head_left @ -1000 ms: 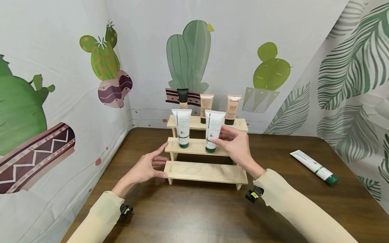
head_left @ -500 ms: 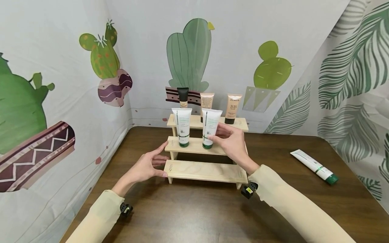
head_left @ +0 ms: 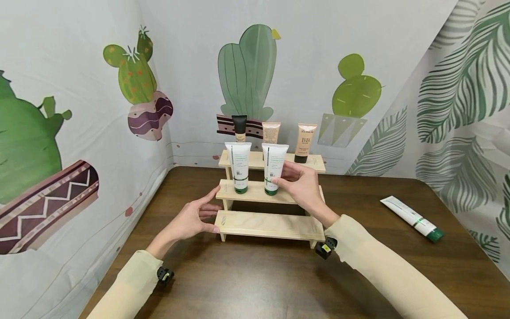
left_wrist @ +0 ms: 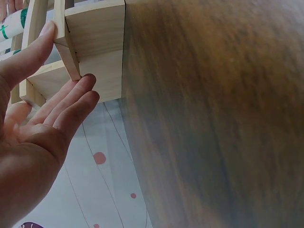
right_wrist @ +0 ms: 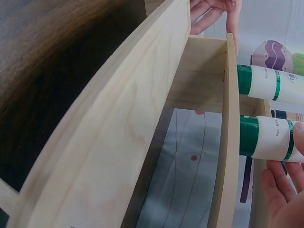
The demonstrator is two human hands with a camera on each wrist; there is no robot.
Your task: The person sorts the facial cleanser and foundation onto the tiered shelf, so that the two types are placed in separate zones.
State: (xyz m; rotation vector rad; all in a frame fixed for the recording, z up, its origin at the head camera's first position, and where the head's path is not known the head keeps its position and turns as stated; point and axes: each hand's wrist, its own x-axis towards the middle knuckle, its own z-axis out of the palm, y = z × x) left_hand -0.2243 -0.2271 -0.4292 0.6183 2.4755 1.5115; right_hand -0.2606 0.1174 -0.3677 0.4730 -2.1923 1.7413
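Observation:
My right hand pinches a white squeeze tube with a green cap between thumb and fingers. The tube stands cap down on the middle step of a three-step wooden display stand. In the right wrist view its green cap meets that step. To its left is a matching white tube, upright on the same step. At the stand's left side, my left hand rests with fairly straight fingers. The left wrist view has its thumb at a step's edge and its fingertips against the side.
On the top step stand a black-topped tube, a beige tube and a beige BB tube. Another white tube lies on the brown table at the right. A cactus-print cloth hangs behind.
My right hand has moved the pinched tube slightly left along the middle step, and the tube now stands straighter. The left hand has stayed at the stand's side.

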